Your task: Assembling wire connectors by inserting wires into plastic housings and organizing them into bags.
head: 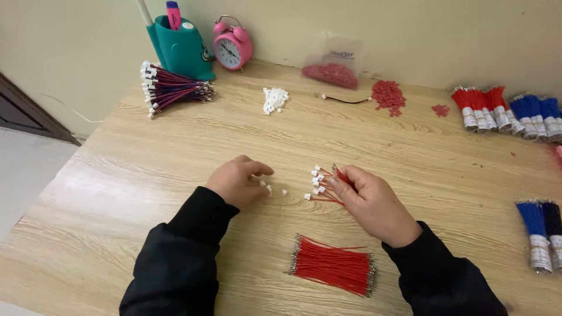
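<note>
Two hands in black sleeves work with short red wires and tiny white connectors on a wooden tabletop (pixel 146 169).

At far left back, a teal pen holder (pixel 181 50) stands beside a pink alarm clock (pixel 233 48), with a bundle of finished wires (pixel 172 90) lying in front of the holder. The left hand (pixel 237 181) rests knuckles up, its grip narrow, fingertips pinched at small white connectors (pixel 270 188) lying loose on the wood. Behind it sits a small heap of white connectors (pixel 274 99). The right hand (pixel 369 199) has its grip closed around a fan of red wires (pixel 325 186), their white-capped ends pointing left toward the other hand. Just in front of the hands lies a flat bundle of bare red wires (pixel 333 266). Further right: a bag of red pieces (pixel 331 73), a loose red pile (pixel 388 95), then red and blue wire bundles (pixel 509 111) along the right edge.
</note>
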